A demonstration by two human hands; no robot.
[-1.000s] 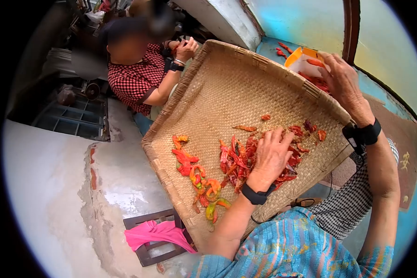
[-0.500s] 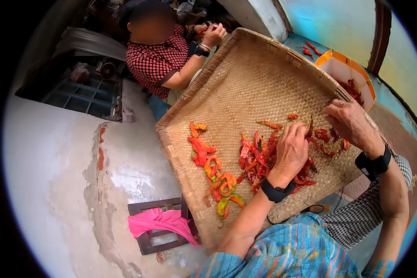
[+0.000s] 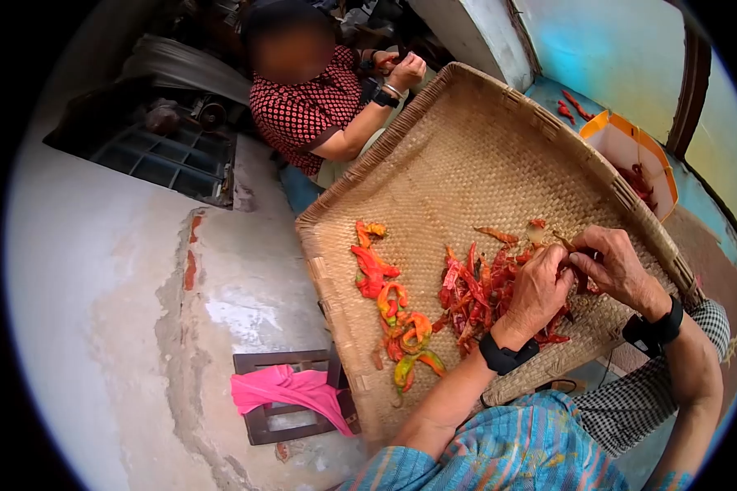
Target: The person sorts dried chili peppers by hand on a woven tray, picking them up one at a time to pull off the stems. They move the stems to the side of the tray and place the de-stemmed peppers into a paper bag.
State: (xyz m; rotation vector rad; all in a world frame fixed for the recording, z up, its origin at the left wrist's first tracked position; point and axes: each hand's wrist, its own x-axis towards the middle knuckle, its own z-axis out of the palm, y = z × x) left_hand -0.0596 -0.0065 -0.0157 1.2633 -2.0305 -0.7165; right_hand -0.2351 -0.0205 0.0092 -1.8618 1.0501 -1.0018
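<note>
Over the woven basket tray (image 3: 434, 155), my two hands meet at the fingertips. My left hand (image 3: 535, 290) is closed, its fingers pinching a dried chili pepper. My right hand (image 3: 618, 266) is closed on the same pepper from the other side. Most of that pepper is covered by the fingers. Beneath and left of my left hand lies a heap of dried red chilies (image 3: 471, 290). Farther left, a curved row of fresher red, orange and green chilies (image 3: 391, 303) rests on the weave.
A co-worker (image 3: 307, 106) sits past the tray's far left edge, both hands raised together. An orange-rimmed white container (image 3: 630, 143) with red chilies stands beyond the right rim, near loose chilies (image 3: 573, 108). A pink cloth (image 3: 291, 393) drapes over a dark wooden frame at lower left.
My right hand has moved down and in to meet my left hand, and both now pinch one pepper. The whole view has shifted slightly, with the tray appearing farther right.
</note>
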